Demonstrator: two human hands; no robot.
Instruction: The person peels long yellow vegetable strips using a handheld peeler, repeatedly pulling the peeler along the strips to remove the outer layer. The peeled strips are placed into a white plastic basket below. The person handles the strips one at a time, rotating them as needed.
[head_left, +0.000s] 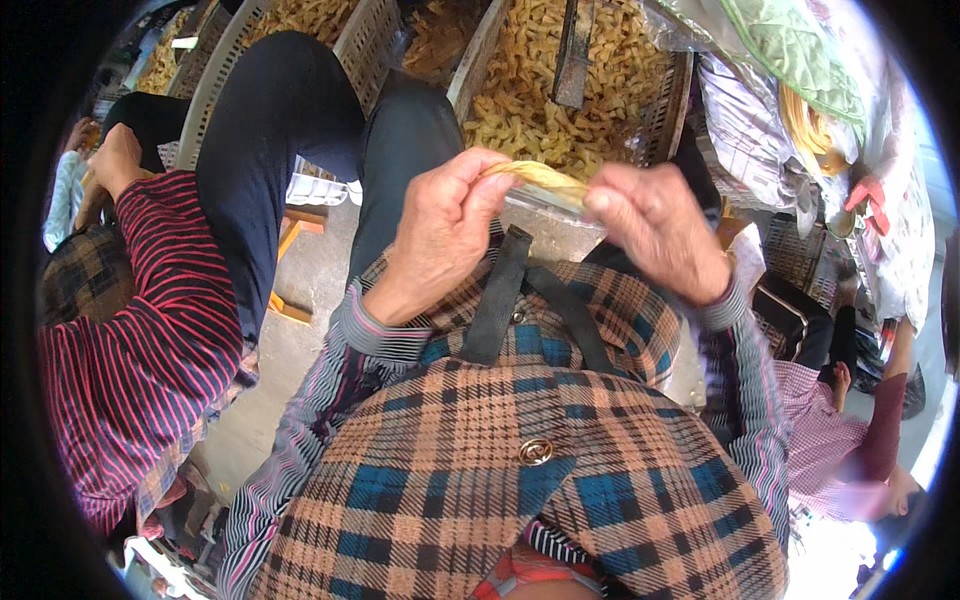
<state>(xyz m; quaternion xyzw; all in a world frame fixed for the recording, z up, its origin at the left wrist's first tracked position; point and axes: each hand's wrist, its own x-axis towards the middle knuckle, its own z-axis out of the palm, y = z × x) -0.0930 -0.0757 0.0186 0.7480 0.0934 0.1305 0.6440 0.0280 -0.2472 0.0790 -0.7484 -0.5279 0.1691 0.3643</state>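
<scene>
A yellowish, twisted strip of soft material (551, 178) is stretched between my hands, above my lap. My left hand (450, 225) pinches one end between thumb and fingers. The other end is in my right hand (652, 221), which is slightly blurred. Just beyond them, a plastic crate (679, 112) holds a heap of short yellow knotted pieces (540, 124). A dark, narrow metal piece (574, 60) lies over that heap. What the strip is made of, I cannot tell.
More perforated crates (371, 52) with similar pieces stand at the upper left. A co-worker in a striped sleeve (176, 262) sits close on the left. Plastic-covered bundles (750, 135) lie at the right, with another person (832, 435) beyond. Orange wooden stool parts (289, 311) rest on the floor.
</scene>
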